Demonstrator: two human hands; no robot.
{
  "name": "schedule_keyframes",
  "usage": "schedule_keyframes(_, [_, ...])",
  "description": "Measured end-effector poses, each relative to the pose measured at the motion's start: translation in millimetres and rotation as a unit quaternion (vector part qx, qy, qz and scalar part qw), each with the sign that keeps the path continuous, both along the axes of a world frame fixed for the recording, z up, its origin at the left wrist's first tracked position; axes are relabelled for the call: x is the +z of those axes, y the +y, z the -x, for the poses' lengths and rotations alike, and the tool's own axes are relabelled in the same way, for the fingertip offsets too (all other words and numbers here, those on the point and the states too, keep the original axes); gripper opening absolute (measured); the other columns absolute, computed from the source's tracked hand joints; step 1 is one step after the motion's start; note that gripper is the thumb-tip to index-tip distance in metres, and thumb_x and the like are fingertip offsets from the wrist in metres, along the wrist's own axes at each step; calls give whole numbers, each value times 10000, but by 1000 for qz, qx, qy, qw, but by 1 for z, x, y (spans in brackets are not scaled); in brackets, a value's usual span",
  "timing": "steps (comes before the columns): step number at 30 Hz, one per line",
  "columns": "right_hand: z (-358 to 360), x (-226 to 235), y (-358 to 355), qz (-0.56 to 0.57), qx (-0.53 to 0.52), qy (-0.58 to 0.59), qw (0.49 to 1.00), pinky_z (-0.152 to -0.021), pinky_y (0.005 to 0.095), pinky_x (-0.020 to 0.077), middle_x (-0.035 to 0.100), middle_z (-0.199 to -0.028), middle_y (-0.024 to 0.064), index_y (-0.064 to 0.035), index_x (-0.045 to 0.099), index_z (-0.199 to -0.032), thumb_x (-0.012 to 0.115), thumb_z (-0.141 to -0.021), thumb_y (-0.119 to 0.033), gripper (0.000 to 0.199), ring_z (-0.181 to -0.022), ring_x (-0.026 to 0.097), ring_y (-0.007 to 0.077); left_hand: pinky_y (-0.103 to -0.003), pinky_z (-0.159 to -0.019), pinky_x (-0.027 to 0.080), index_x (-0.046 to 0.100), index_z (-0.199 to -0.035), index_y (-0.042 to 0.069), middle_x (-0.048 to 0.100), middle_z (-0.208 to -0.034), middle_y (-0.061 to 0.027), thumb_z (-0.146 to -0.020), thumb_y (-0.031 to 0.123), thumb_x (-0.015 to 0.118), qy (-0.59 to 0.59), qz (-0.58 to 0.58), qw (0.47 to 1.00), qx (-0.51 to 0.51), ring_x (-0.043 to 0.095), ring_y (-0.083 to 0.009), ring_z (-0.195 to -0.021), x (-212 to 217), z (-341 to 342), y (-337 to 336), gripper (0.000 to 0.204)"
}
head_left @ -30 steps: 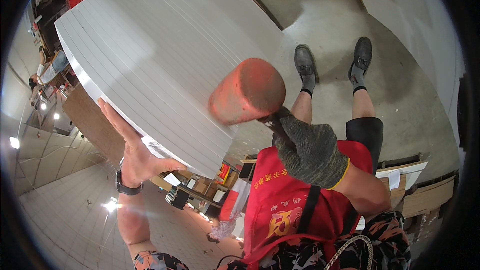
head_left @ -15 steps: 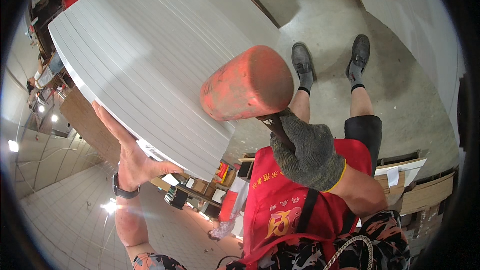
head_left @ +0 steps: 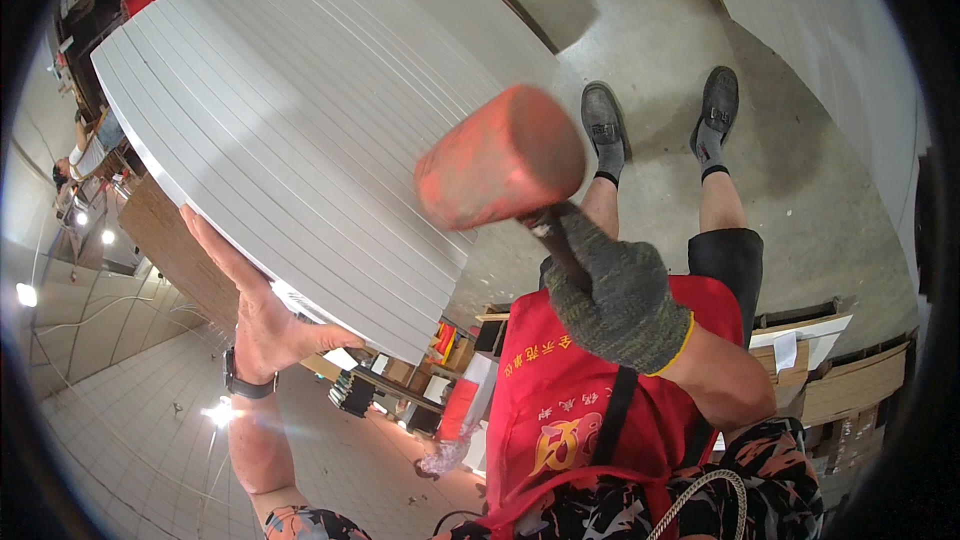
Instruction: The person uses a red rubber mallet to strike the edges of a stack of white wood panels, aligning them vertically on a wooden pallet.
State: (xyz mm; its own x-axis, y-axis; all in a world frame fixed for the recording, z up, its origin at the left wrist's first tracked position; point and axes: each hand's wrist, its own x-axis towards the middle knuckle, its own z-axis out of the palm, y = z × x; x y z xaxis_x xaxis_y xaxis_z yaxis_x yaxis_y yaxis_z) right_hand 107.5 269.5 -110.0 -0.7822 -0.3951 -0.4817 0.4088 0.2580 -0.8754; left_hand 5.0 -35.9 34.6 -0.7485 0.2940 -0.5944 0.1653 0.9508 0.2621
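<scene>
A stack of pale grey panels (head_left: pixel 270 90), layered edge over edge, fills the upper left. Against its near left face rests my bare left hand (head_left: pixel 270 325), fingers stretched and thumb spread, with a dark watch (head_left: pixel 250 380) at the wrist. In a grey knit glove with a yellow cuff, my right hand (head_left: pixel 620 305) is wrapped round the dark handle (head_left: pixel 565 255) of a mallet. The large, worn red mallet head (head_left: pixel 500 160) is raised in front of the stack's right part; whether it touches the panels I cannot tell.
My shoes (head_left: pixel 603 120) stand on the concrete floor (head_left: pixel 660 30) right of the stack. More pale panels (head_left: pixel 820 30) rise at the right rim. Cardboard pieces (head_left: pixel 855 385) lie at lower right. At the far left rim another person (head_left: pixel 85 155) is seen, small.
The mallet head has shifted slightly up and to the right, with my right hand tilting along. The stack's far left corner sits slightly farther left. My left hand has barely moved.
</scene>
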Motion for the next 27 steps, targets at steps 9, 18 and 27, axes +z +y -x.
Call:
schedule_keyframes(9, [-17,-9,-2,-5,-63,2,998,-509,467,471,620,-705,157,-46,429,-1351,620,-769,-160,624,-568,603,356,-570,-1127,88,-319,-1404,55,-307,-1474,-260,-409,712,826,-4,0,1000,-5,-151,-394,-1409,0,3,5,1652])
schedule_keyframes(18, [-21,-7,-2,-30,-56,16,998,-534,476,462,589,-662,148,-78,432,-1359,639,-764,-168,636,-558,579,355,-557,-1127,138,-344,-1387,54,-308,-1480,-244,-415,692,837,-14,1,1000,11,-87,-379,-1422,3,2,5,1658])
schedule_keyframes(27, [-14,-13,9,-30,-5,7,1000,-516,475,461,604,-786,197,-71,422,-1359,641,-763,-152,640,-556,582,372,-541,-1128,155,-357,-1380,57,-291,-1484,-251,-420,671,850,-25,-42,997,57,-1,-379,-1426,-1,2,6,1660])
